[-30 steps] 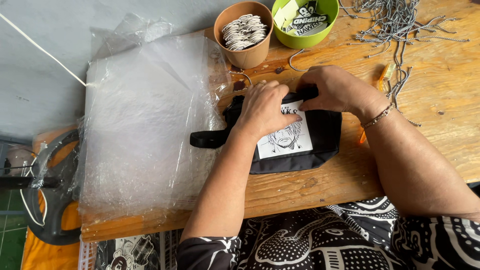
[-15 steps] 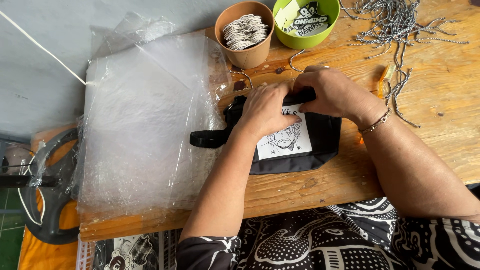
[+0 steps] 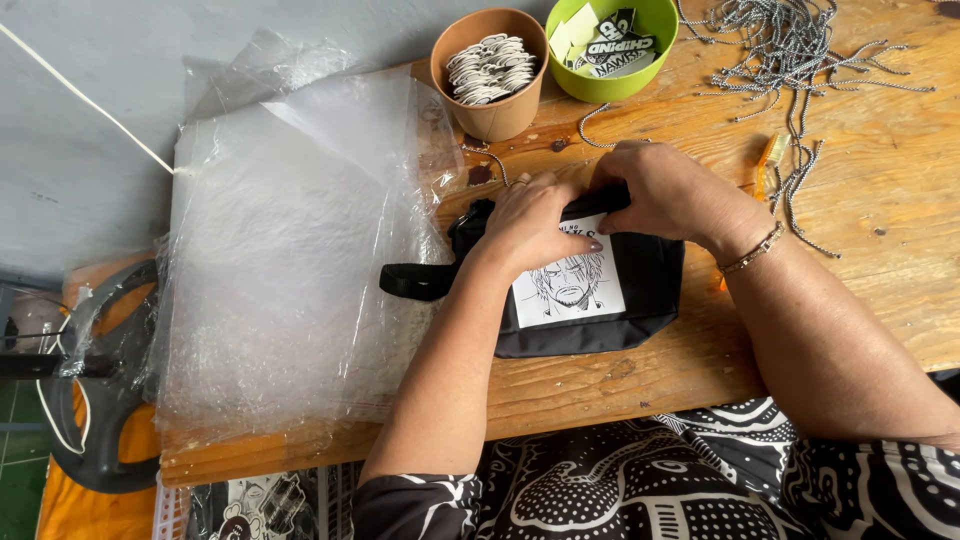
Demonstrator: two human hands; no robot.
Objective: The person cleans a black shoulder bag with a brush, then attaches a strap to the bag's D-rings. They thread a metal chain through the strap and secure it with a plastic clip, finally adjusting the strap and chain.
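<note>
Rough wooden planks form the desk (image 3: pixel 880 300), seen from above, with a grey wall behind it. Near the front edge lies a small black fabric pouch (image 3: pixel 640 290) with a white printed patch showing a drawn face. A black strap (image 3: pixel 415 281) runs from its left end toward a stack of clear plastic bags (image 3: pixel 290 260) that covers the left part of the desk.

Both hands rest on the pouch's upper edge. The left hand (image 3: pixel 535 222) presses down on the top left of the patch, fingers curled and closed against the fabric. The right hand (image 3: pixel 665 190), a thin bracelet at its wrist, pinches the top edge just beside it, fingers closed on the black fabric; what lies under them is hidden.

Behind the pouch stand a brown paper cup (image 3: pixel 490 110) filled with small white tags and a green bowl (image 3: pixel 612 75) holding stickers. Loose grey cords (image 3: pixel 800 45) lie tangled at the far right.

Working this top edge well seems to call for one hand holding the pouch flat while the other works in small, even movements, keeping the fabric straight and the strap out of the way.
</note>
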